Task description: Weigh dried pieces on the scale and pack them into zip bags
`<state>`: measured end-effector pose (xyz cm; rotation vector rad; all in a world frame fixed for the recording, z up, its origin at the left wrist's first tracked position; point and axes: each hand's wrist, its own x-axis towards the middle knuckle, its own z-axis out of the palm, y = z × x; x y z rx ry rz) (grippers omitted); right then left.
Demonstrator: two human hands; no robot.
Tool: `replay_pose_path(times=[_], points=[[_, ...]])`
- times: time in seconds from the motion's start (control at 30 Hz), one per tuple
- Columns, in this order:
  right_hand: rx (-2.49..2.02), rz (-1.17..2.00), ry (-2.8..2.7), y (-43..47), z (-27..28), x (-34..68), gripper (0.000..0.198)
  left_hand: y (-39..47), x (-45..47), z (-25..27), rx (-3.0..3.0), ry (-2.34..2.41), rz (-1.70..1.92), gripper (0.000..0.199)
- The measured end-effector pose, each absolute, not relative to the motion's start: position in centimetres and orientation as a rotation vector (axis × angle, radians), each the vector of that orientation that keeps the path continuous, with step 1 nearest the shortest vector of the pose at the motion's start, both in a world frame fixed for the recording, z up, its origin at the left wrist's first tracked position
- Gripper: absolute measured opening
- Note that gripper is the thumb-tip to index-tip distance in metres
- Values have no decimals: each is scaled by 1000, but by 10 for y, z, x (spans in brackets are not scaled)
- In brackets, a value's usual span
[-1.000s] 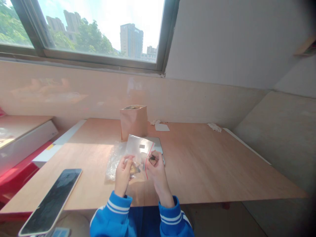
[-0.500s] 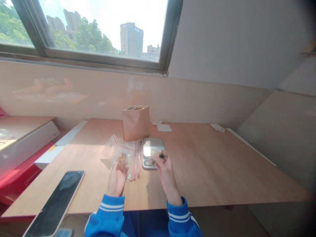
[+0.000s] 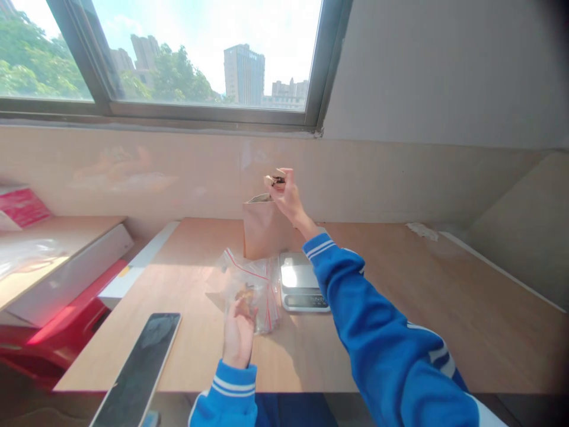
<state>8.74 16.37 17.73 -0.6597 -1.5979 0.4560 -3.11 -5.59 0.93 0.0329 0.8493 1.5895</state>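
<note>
My right hand (image 3: 288,200) is raised over the open top of a brown paper bag (image 3: 262,231), its fingers closed on some pale and dark dried pieces (image 3: 276,179) whose exact kind I cannot make out. Lower down, my left hand (image 3: 240,332) is cupped palm up and holds small brown dried pieces (image 3: 244,293). Just behind and beside that hand lie clear zip bags (image 3: 267,284) with red seal lines. A kitchen scale (image 3: 306,302) with a shiny plate stands right of the bags, partly covered by my right sleeve.
A large phone or tablet (image 3: 140,367) with a dark screen reaches over the table's front edge at left. Red plastic stools (image 3: 66,338) and a second table (image 3: 71,255) stand further left. Crumpled tissue (image 3: 422,231) lies by the wall at back right.
My right hand has risen from over the scale to above the paper bag, still holding the dried pieces. My left hand stays by the zip bags. The view has shifted slightly.
</note>
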Motion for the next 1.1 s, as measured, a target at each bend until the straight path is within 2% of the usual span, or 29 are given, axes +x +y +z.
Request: replay_pose_path(times=[0.17,0.43,0.57,0.7,0.97,1.1], points=[[-627,421,-1886,187,167,72,24,-55,-30,10,29,870,1590,20],[-729,520,-1972,167,166,83,21,-54,-30,5,-52,769,1602,19],[-933,239,-2042,178,168,97,18,-53,-31,0,-71,756,1604,19],[-1202,-70,-2040,187,167,108,27,-53,-31,-2,-54,723,1606,20],[-1308,-50,-2189,177,169,107,32,-53,-33,-3,-1,713,1612,31],[-1242,-84,-2008,153,169,104,29,-53,-34,-5,7,695,1601,36]])
